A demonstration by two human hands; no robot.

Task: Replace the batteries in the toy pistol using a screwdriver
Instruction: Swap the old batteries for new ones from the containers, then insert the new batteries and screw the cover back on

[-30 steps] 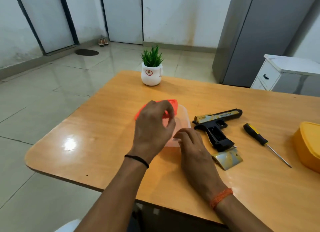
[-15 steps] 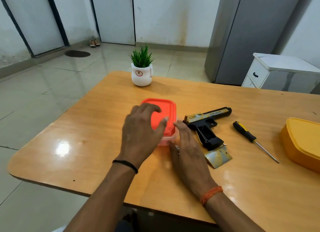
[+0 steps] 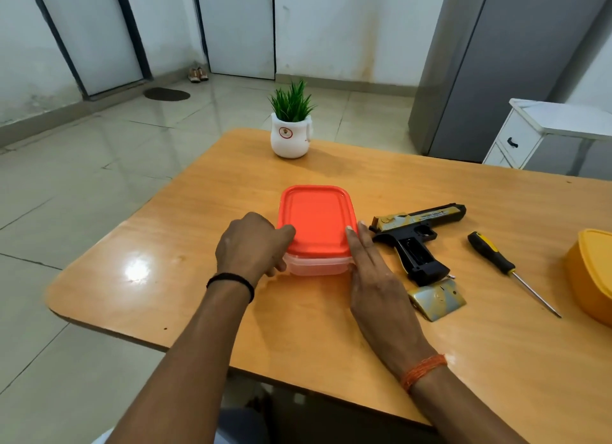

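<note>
Broadly, an orange-topped bench fills the view, with a potted plant at its far edge and a yellow tub at the right edge. Near the middle stands a clear box with its red lid seated flat on top. Both hands bracket this box: the left hand is curled against its near-left corner, thumb on the lid's rim, and the right hand lies flat and open along its right side, fingertips touching the lid's edge.

Just beside the right hand, on its outer side and apart from it, lies the toy pistol, black and gold, on its side with the barrel pointing right and the grip toward the person; the grip's battery bay is open. The gold cover lies loose on the bench, just off the butt of the grip. Farther right, well clear of both hands, the screwdriver lies with its black-and-yellow handle away and its shaft toward the near right.

A second ago the lid was tilted up in the left hand; half a second ago that palm pressed on top of it. Now the palm has slid off to the side and the whole lid shows, closed. The pistol, cover and screwdriver lie in the same arrangement as before.
</note>
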